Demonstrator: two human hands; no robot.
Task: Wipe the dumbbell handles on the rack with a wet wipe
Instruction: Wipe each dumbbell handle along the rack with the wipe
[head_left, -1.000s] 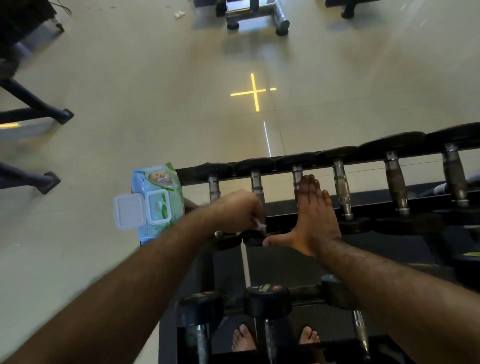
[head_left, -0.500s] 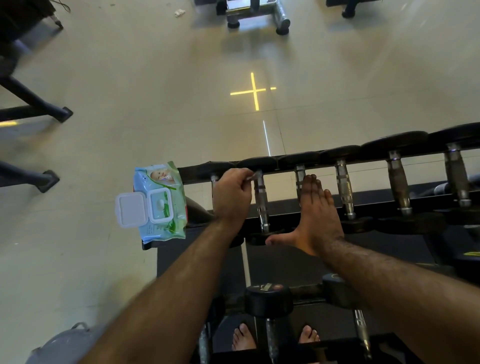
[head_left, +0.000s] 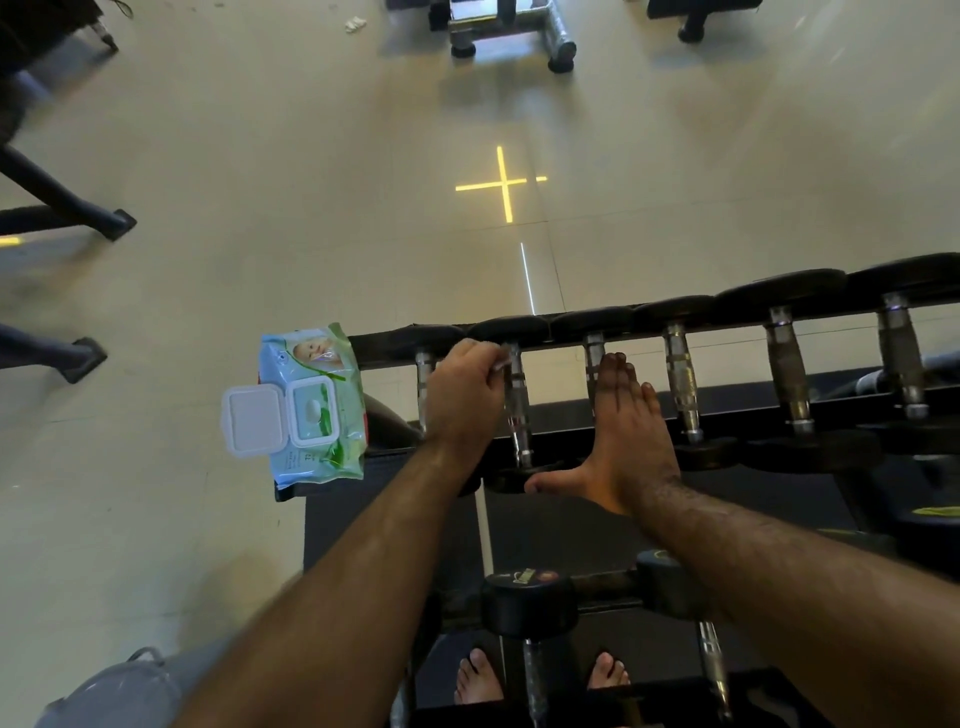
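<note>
A row of black dumbbells with metal handles lies across the top tier of the black rack. My left hand is closed on a white wet wipe, pressed against the far end of the second handle from the left. My right hand lies flat and open over the third handle, its thumb on the near weight head. The wet wipe pack sits on the rack's left end with its white lid flipped open.
More dumbbells lie on the lower tier close to me, above my bare feet. Further handles continue to the right. A bench frame stands far across the tiled floor, and black machine legs reach in from the left.
My left hand has slid with the wipe from the near end of the second handle to its far end. My right hand has stayed in place.
</note>
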